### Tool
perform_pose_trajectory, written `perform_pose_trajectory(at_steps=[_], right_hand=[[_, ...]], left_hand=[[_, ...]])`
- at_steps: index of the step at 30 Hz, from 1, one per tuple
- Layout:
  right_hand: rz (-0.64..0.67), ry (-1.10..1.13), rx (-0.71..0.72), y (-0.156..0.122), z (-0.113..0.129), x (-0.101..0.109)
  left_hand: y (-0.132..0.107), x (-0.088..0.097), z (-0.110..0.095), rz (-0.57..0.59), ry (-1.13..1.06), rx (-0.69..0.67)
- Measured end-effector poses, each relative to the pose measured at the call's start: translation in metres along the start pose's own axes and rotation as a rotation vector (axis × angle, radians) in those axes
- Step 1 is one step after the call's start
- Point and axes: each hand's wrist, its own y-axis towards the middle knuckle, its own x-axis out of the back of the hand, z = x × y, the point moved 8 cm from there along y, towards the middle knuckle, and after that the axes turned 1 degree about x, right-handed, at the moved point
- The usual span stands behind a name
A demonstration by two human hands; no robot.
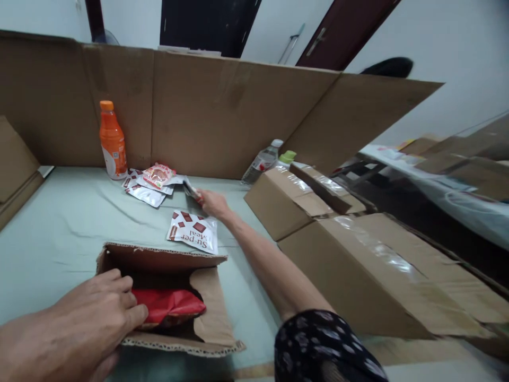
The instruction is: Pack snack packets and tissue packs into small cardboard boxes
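My left hand (pixel 91 313) rests on the near edge of a small open cardboard box (pixel 175 260), fingers curled against a red packet (pixel 169 305) inside it. My right hand (pixel 210 202) reaches far out over the pale green table, closed on a small dark object with a red end (pixel 191 190) that I cannot name. A white packet printed with red squares (pixel 193 231) lies just below that hand. A pile of snack sachets (pixel 153 183) lies to its left.
An orange drink bottle (pixel 113 140) stands at the back by a tall cardboard wall (pixel 222 111). A clear water bottle (pixel 261 162) leans near taped cardboard boxes (pixel 358 265) on the right. Flat cardboard (pixel 16 164) lies at far left.
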Motion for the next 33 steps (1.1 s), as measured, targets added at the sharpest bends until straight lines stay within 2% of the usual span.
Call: perform_pose_trajectory(at_steps=[2,4,7,9,11,13,15,17,21,23,26,29,31,33], right_hand=[[-0.051,0.104,-0.015,-0.023,-0.008,0.023],[-0.122,0.286,-0.02,-0.058,-0.015,0.052],[-0.244,0.837,0.001,-0.124,-0.013,0.102],[-0.222,0.988,0.075,-0.165,0.009,0.133],[-0.141,0.873,0.189,-0.198,0.048,0.157],[0.016,0.682,0.319,-0.222,0.094,0.165],[0.191,0.492,0.448,-0.237,0.136,0.16],[0.294,0.274,0.535,-0.242,0.167,0.148],[0.406,-0.302,0.534,-0.229,0.202,0.108],[0.474,-0.479,0.557,-0.219,0.219,0.083],[0.545,-0.503,0.651,-0.203,0.243,0.04],[0.625,-0.406,0.678,-0.191,0.248,0.001],[0.667,-0.361,0.666,-0.189,0.24,-0.013],[0.641,-0.287,0.678,-0.193,0.23,-0.008]], left_hand=[[0.005,-0.001,-0.003,0.055,0.011,-0.011],[0.007,-0.011,-0.003,0.151,0.009,0.003],[0.007,-0.026,-0.005,0.229,0.034,-0.002],[0.007,-0.029,-0.009,0.217,0.089,-0.019],[0.005,-0.03,-0.013,0.204,0.14,-0.03],[0.0,-0.026,-0.018,0.173,0.165,-0.04],[-0.005,-0.023,-0.023,0.131,0.173,-0.057],[-0.01,-0.022,-0.027,0.107,0.194,-0.056],[-0.012,-0.031,-0.025,0.131,0.184,0.004],[-0.01,-0.033,-0.025,0.144,0.167,0.017],[-0.008,-0.03,-0.024,0.167,0.192,0.014],[-0.007,-0.028,-0.022,0.225,0.205,0.005],[-0.008,-0.027,-0.02,0.27,0.193,0.013],[-0.008,-0.024,-0.018,0.273,0.18,0.036]])
